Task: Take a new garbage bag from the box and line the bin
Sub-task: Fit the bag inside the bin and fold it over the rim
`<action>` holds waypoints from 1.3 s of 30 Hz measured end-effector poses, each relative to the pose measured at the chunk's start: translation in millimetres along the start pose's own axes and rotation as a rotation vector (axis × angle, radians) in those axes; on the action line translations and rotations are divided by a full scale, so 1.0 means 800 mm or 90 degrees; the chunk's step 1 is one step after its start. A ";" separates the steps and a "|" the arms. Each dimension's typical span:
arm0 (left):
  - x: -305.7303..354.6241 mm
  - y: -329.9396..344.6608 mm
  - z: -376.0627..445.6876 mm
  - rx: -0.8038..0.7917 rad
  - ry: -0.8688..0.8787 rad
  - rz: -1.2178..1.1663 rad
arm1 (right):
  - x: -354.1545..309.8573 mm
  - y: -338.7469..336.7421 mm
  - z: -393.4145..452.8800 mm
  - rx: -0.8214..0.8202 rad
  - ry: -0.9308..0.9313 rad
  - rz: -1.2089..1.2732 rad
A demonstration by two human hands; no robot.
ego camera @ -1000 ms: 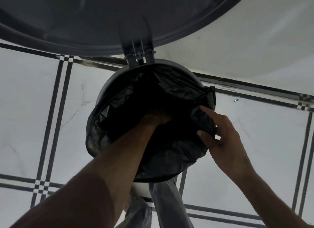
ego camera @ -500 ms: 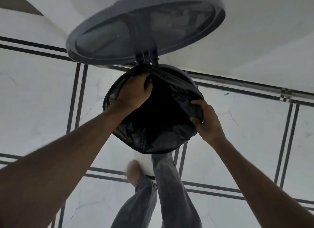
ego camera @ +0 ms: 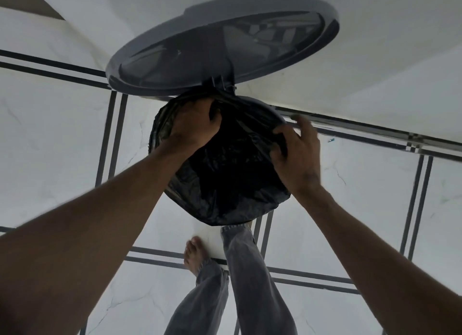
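A black garbage bag sits in the round grey bin and drapes over most of its rim. The bin's lid stands open at the back on its hinge. My left hand grips the bag's edge at the back left of the rim, fingers curled into the plastic. My right hand pinches the bag's edge on the right side of the rim, with two fingers lifted off. The bin's body is hidden under the bag. No bag box is in view.
White floor tiles with dark double lines surround the bin. A white wall rises behind it. My bare left foot and my right leg in grey trousers stand at the bin's near side.
My left hand came out of the bag's inside and took the back-left edge. My right hand slid further back along the right rim. The view pulled back from the bin.
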State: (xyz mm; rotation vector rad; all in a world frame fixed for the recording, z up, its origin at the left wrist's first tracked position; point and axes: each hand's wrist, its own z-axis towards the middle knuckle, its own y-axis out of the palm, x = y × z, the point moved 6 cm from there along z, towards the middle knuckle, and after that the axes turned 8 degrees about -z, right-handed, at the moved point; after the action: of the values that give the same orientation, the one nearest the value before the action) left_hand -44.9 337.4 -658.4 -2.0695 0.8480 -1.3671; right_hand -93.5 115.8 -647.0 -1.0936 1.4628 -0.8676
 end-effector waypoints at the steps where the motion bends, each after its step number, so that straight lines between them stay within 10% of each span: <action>1: -0.001 0.000 -0.001 0.001 0.006 -0.006 | -0.013 0.003 0.012 -0.007 -0.054 -0.002; 13: -0.076 -0.035 -0.036 0.013 -0.196 -0.507 | -0.015 0.001 0.100 -0.076 0.067 0.177; 26: -0.082 -0.018 -0.013 -0.338 -0.357 -0.847 | 0.010 0.025 0.128 -0.179 0.261 0.412; 39: -0.094 -0.002 0.015 -0.104 -0.570 -0.740 | 0.039 0.061 0.143 -0.435 0.378 0.391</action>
State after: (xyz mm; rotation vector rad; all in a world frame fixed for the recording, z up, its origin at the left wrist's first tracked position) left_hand -55.8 394.6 -707.2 -3.0112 -0.7576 -0.5505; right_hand 9.8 106.4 -721.7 -0.7728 2.5349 -0.2345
